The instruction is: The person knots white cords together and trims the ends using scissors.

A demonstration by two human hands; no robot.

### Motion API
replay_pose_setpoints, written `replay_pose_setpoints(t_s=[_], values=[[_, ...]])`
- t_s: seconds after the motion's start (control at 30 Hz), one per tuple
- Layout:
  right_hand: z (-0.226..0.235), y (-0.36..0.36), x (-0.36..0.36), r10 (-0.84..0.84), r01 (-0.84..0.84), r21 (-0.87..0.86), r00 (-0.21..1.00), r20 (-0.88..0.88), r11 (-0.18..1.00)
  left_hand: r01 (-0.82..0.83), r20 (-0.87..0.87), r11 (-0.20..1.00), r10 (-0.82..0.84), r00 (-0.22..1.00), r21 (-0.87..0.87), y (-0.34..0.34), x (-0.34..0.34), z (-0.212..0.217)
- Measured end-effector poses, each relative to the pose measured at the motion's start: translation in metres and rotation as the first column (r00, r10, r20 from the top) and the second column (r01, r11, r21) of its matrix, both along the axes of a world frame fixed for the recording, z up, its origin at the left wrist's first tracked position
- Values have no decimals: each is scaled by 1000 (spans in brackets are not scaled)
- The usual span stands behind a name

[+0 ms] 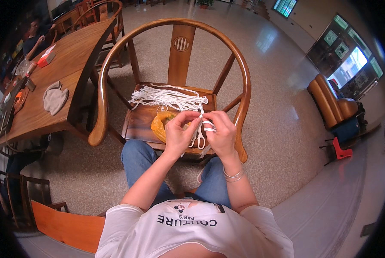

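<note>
Above the seat of a wooden armchair (130,127), both my hands meet at a white cord (200,110). My left hand (180,131) pinches the cord between thumb and forefinger. My right hand (221,131) pinches it at the same spot, and white cord loops round its fingers. Behind them, a bundle of white cords (166,97) lies across the seat, its gathered end at the right. An orange plastic bag (159,125) rests beside my left hand. Below the hands show the white handles of scissors (200,141), their blades hidden from view.
A long wooden table (78,51) stands at the left, bearing a beige cloth (55,98) and a red box (46,59). A person (36,38) sits at its far side. To the right are a brown leather sofa (328,101) and a small red chair (341,149).
</note>
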State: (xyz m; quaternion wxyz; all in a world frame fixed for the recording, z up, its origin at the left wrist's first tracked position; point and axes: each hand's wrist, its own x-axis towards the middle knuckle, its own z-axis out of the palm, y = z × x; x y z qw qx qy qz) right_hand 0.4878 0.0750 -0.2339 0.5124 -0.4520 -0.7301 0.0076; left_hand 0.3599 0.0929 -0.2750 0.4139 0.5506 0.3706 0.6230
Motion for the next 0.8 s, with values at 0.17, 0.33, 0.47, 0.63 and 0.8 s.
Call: replay_pose_setpoints(t_s=[0.17, 0.33, 0.47, 0.63, 0.8], values=[[3, 1, 1, 40, -38, -34, 999, 36, 999, -39, -52, 997, 42, 998, 68, 0, -2, -1], [5, 1, 5, 95, -91, -162, 995, 17, 983, -37, -89, 995, 46, 995, 97, 1, -4, -4], [5, 2, 8, 128, -125, -233, 992, -3, 964, -8, -92, 997, 16, 996, 82, 1, -6, -4], [5, 4, 11, 163, -168, -255, 986, -38, 952, 61, -137, 997, -53, 989, 56, -1, -12, 1], [6, 2, 11, 167, -177, -288, 984, -61, 941, -5, -370, 940, 140, 918, 342, -1, -20, 18]])
